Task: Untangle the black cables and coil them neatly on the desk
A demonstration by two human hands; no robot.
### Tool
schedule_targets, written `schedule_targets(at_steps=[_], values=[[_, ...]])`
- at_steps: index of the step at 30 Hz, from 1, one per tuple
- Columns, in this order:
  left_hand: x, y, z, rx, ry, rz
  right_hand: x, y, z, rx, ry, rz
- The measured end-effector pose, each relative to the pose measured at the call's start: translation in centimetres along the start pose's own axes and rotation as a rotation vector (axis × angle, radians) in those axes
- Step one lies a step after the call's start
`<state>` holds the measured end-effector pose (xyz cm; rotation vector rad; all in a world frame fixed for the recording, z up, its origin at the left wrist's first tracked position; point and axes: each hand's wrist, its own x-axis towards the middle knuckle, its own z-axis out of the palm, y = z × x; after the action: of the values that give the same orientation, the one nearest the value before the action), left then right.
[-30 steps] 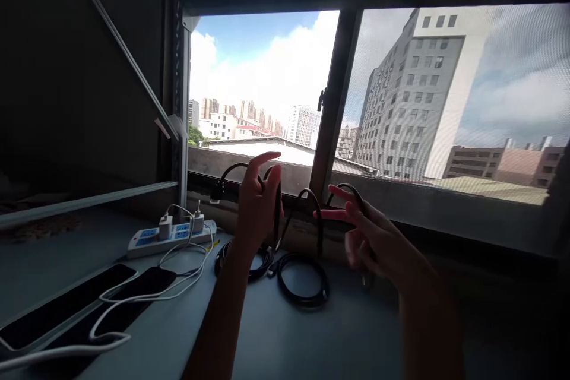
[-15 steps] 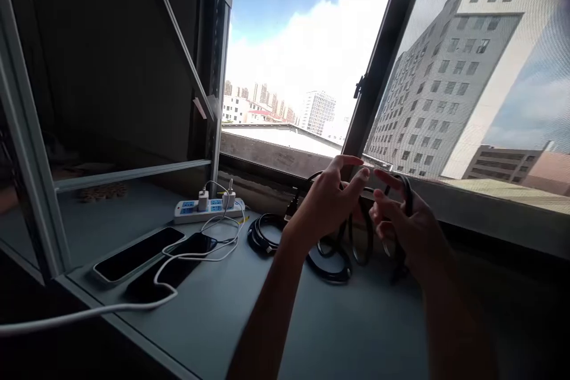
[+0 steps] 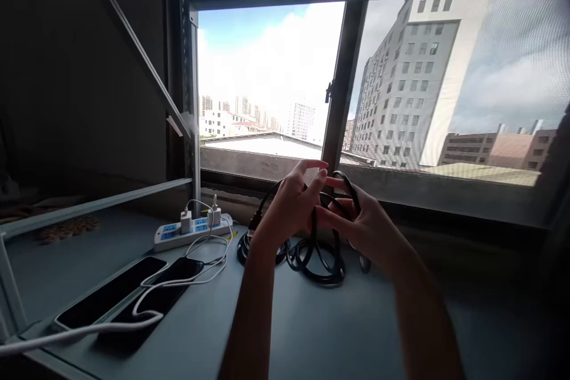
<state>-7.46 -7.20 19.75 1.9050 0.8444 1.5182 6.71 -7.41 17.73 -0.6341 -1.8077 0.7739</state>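
Observation:
Both my hands are raised over the grey table [image 3: 312, 332], close together in front of the window. My left hand [image 3: 287, 208] and my right hand [image 3: 360, 225] each have fingers curled round loops of a black cable [image 3: 341, 187]. The cable hangs down from my hands toward a black coil [image 3: 320, 267] lying on the table. A second black cable coil [image 3: 249, 246] lies just left of it, below my left wrist.
A white power strip [image 3: 187, 233] with two white chargers sits at the back left. White leads run from it to two dark phones [image 3: 129, 297] near the table's left edge. A metal shelf frame [image 3: 89, 205] stands left. The window sill [image 3: 401, 190] runs behind.
My hands have come closer together and the cable loops are gathered tighter between them. The view has swung back to the right.

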Motion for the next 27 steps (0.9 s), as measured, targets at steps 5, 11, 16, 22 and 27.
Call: schedule_targets(at_steps=[5,11,16,22,27], values=[[0.3,0.4,-0.4,0.002,0.073,0.045,-0.3,0.1,-1.6,-0.048,0.091,-0.034],[0.0,1.1,0.4,-0.084,0.294,0.177,-0.5,-0.3,-2.9,-0.054,0.337,-0.082],[0.3,0.5,1.9,-0.129,0.348,0.239,-0.5,-0.4,-3.6,0.008,0.354,-0.062],[0.4,0.4,2.4,-0.011,0.261,0.170,-0.5,-0.6,-2.7,0.053,0.305,-0.086],[0.1,0.3,1.8,0.088,0.033,-0.014,-0.2,-0.6,-1.3,0.007,0.332,-0.083]])
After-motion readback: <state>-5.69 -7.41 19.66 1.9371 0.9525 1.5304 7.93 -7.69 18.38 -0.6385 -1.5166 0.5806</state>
